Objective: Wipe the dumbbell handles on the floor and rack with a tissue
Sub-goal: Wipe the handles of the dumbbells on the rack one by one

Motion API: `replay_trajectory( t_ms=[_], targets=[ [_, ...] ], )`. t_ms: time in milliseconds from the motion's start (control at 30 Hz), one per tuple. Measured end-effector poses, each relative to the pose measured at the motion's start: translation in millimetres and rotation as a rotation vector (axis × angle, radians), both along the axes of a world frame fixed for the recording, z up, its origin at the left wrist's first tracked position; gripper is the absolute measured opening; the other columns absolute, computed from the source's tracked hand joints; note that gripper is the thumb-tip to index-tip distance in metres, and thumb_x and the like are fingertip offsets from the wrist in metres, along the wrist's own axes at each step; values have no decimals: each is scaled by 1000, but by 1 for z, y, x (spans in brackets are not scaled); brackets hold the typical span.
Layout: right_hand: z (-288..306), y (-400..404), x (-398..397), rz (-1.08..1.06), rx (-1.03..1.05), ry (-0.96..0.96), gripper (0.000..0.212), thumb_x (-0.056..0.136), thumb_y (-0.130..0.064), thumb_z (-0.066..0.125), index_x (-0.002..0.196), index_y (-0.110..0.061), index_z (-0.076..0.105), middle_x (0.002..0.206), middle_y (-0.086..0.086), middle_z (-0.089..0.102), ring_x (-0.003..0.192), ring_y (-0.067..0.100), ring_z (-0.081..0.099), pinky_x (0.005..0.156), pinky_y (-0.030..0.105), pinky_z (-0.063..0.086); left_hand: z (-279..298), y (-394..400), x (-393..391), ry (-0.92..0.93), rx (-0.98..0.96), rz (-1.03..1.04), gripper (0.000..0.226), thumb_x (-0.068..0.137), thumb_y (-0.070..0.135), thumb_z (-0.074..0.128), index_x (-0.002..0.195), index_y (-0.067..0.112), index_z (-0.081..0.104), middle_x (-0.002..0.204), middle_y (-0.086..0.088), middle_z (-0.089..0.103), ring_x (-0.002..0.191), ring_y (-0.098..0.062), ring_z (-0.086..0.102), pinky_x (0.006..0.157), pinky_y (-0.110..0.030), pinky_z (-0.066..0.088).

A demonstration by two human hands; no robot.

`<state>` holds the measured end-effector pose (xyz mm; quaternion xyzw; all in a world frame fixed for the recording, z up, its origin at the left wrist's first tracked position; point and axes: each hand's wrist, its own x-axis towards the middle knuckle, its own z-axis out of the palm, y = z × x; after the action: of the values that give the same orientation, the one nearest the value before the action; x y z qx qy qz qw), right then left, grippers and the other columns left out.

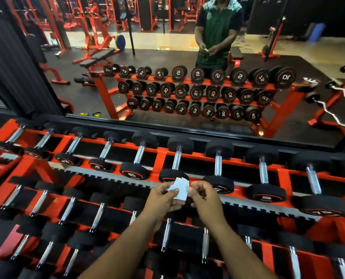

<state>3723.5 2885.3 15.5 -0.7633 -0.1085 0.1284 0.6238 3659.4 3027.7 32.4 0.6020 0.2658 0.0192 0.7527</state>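
Both hands are raised together above the middle of the red rack (161, 156), holding a small white tissue (180, 188) between them. The left hand (163, 195) has its fingers curled, with thumb and forefinger pinching the tissue's left edge. The right hand (203, 195) is likewise curled and pinches the right edge. The tissue is partly crumpled and touches neither rack nor weights. Directly beyond it, on the top tier, sits a dumbbell (177, 158) with its chrome handle (176, 159) bare; further black dumbbells with chrome handles fill the tiers to either side and below. A wall mirror (167, 93) behind the rack reflects the rack, the person's torso and both hands.
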Motion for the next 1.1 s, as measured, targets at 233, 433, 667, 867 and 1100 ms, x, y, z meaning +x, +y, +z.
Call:
replay_trajectory(
  t_ms=[233, 433, 667, 867, 1100],
  targets=[
    [2, -16, 36, 187, 144, 225, 20, 96, -6, 63, 107, -20, 74, 93, -3, 76, 82, 13, 72, 69, 33, 61, -12, -18, 25, 49, 153, -7, 11, 99, 16, 62, 109, 15, 68, 89, -6, 73, 69, -18, 65, 65, -35, 59],
    [-13, -4, 55, 201, 85, 80, 24, 92, 4, 64, 94, -14, 79, 97, -2, 71, 83, 15, 70, 68, 29, 61, -17, 2, 36, 4, 55, -4, 19, 101, 14, 59, 116, 19, 69, 85, -3, 70, 62, -17, 61, 60, -35, 58],
    [-23, 29, 70, 276, -60, -34, 22, 96, -8, 63, 102, -22, 80, 103, -6, 68, 94, 14, 69, 73, 30, 61, -49, 49, 60, -4, 110, -48, 14, 96, 17, 70, 109, 14, 67, 99, -8, 72, 69, -13, 65, 60, -34, 57],
    [-28, 72, 97, 309, -233, 190, 26, 97, -14, 65, 123, -19, 69, 102, 0, 75, 91, 16, 73, 76, 31, 61, -83, 86, 86, -126, 419, -119, 31, 87, 28, 70, 107, 47, 58, 100, 9, 72, 91, -8, 68, 87, -32, 55],
    [-32, 94, 154, 270, -547, -287, 16, 91, -19, 66, 87, -32, 73, 87, -15, 73, 82, 3, 67, 77, 30, 54, -98, 92, 108, -90, 971, -88, 50, 92, 49, 64, 135, 26, 52, 135, 10, 55, 129, -13, 50, 109, -34, 40]
  ],
)
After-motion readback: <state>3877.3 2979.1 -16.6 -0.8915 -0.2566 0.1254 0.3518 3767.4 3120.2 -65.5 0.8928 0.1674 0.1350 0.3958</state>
